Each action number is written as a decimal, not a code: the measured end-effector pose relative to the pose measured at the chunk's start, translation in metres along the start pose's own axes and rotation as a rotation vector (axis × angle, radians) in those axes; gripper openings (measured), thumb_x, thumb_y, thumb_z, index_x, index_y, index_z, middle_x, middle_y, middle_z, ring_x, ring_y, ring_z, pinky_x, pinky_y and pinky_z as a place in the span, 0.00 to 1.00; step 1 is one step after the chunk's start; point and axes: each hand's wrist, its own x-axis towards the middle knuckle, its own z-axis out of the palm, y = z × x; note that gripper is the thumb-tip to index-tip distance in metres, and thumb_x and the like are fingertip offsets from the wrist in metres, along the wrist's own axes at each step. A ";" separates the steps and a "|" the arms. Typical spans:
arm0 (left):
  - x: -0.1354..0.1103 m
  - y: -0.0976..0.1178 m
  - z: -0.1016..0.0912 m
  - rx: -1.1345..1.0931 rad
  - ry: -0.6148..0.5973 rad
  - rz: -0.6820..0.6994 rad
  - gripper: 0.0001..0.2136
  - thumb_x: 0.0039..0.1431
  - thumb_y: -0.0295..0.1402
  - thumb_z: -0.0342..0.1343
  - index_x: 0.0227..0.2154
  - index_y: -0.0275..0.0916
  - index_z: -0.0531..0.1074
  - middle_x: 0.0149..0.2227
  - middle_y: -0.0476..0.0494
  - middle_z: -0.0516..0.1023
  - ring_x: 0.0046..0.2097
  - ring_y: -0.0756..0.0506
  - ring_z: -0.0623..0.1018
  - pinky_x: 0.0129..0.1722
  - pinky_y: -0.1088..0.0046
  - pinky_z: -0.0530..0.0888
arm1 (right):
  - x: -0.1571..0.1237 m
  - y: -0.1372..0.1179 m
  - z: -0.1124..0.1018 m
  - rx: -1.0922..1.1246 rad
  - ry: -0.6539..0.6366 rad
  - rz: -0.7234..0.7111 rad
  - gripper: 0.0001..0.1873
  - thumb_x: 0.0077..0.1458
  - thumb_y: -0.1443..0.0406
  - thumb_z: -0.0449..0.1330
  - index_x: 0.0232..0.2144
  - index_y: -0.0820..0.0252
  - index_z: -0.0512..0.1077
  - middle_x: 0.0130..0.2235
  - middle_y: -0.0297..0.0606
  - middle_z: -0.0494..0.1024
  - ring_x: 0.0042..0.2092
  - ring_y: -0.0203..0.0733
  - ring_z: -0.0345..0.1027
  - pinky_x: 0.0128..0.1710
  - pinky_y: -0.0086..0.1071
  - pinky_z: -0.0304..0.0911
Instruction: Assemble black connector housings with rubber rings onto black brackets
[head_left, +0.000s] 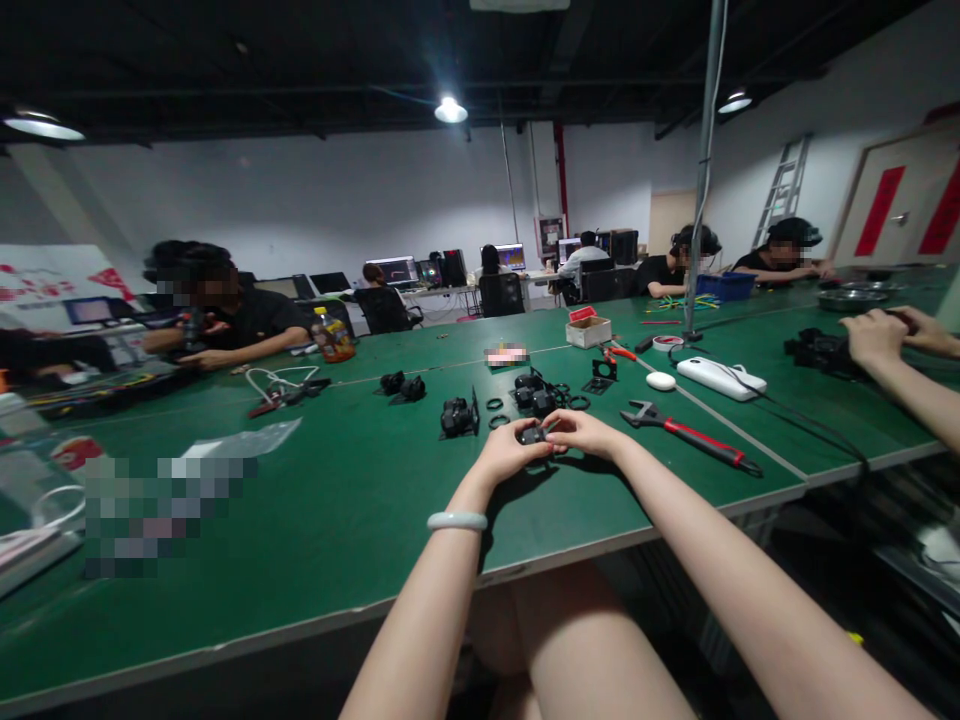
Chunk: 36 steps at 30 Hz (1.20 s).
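Observation:
My left hand [502, 452] and my right hand [589, 433] meet near the front edge of the green table [360, 540]. Between their fingertips they grip a small black fitting [533, 435], its underside hidden by my fingers. Just beyond them sits a cluster of black fittings [534, 394]. Black rings [499, 422] lie close by. To the left stands another black fitting with a square plate [457, 418], and further off is a pair of similar black parts [403, 386]. A black square bracket [600, 375] is behind my right hand.
An adjustable wrench [690, 437] with red-black handle lies to the right, near a white power strip [721, 379] and a white oval object [661, 381]. A metal pole [703, 180] rises behind. At right, another person's hands [877, 340] touch black parts. A plastic bag [240, 440] lies left.

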 end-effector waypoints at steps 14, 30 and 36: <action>0.002 0.000 -0.001 -0.001 -0.003 0.008 0.28 0.36 0.46 0.57 0.42 0.35 0.68 0.42 0.42 0.72 0.43 0.40 0.71 0.43 0.69 0.66 | -0.002 -0.002 -0.003 -0.045 -0.003 -0.022 0.21 0.38 0.65 0.62 0.38 0.59 0.63 0.35 0.36 0.69 0.35 0.35 0.64 0.36 0.31 0.62; -0.001 -0.002 0.000 -0.005 0.004 0.014 0.29 0.37 0.46 0.57 0.43 0.34 0.67 0.41 0.39 0.73 0.42 0.41 0.72 0.42 0.68 0.67 | -0.002 -0.002 0.000 -0.068 -0.002 -0.006 0.19 0.40 0.63 0.60 0.37 0.62 0.64 0.36 0.38 0.69 0.32 0.34 0.64 0.32 0.29 0.62; -0.001 0.001 0.000 -0.035 0.004 -0.006 0.29 0.35 0.43 0.58 0.43 0.34 0.67 0.41 0.40 0.73 0.42 0.41 0.72 0.44 0.67 0.66 | -0.005 -0.004 -0.001 -0.060 -0.004 -0.049 0.24 0.37 0.65 0.62 0.40 0.60 0.61 0.38 0.37 0.67 0.34 0.35 0.63 0.32 0.29 0.62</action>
